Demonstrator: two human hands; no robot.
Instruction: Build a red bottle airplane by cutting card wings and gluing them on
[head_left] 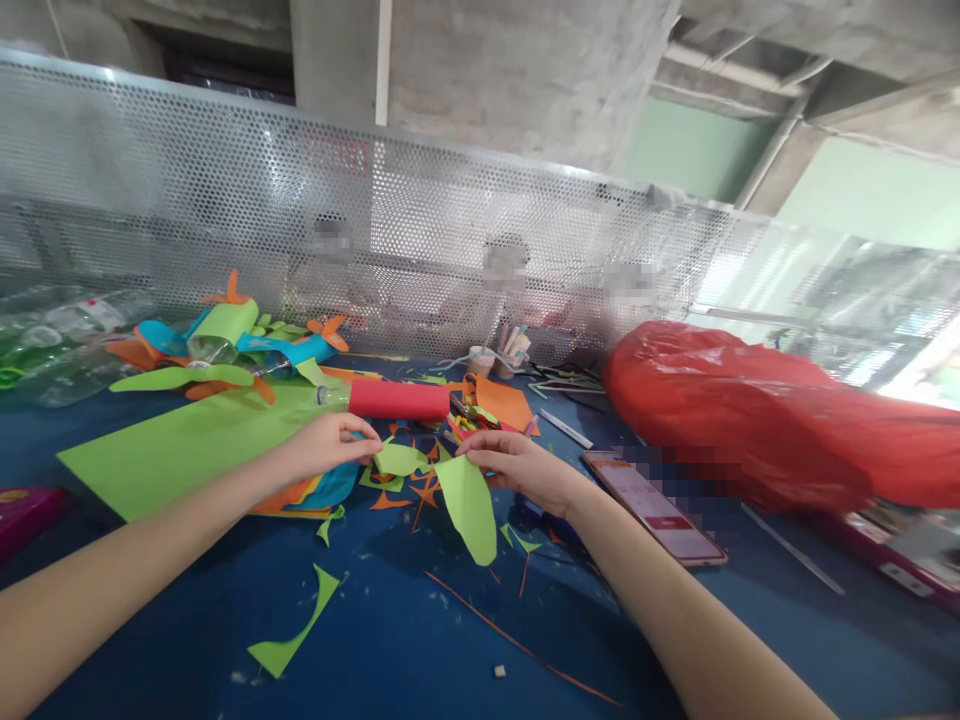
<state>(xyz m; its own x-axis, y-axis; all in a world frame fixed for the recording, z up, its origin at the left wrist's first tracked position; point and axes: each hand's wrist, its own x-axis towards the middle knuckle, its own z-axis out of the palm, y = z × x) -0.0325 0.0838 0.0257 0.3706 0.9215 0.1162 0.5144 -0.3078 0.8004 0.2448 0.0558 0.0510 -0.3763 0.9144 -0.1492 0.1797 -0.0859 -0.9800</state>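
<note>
A green paper propeller (pixel 466 505) with long rounded blades is stretched between my hands above the blue table. My left hand (pixel 330 447) pinches it at the left, by the edge of the shorter-looking blade. Near the top of the larger drooping blade, my right hand (pixel 519 466) is closed on the paper, thumb and fingers together. Just behind them lies a bottle wrapped in red paper (pixel 399 400), its clear neck pointing left. Orange and green paper scraps (pixel 390 498) are strewn beneath and around the hands.
Large green paper (pixel 187 440) and paper-covered bottles with propellers (pixel 225 330) lie at the left, beside clear plastic bottles (pixel 67 340). To the right are a phone (pixel 656 508) and a big red plastic bag (pixel 750 410). Cups of pens (pixel 511 352) stand before the perforated metal barrier (pixel 465 210).
</note>
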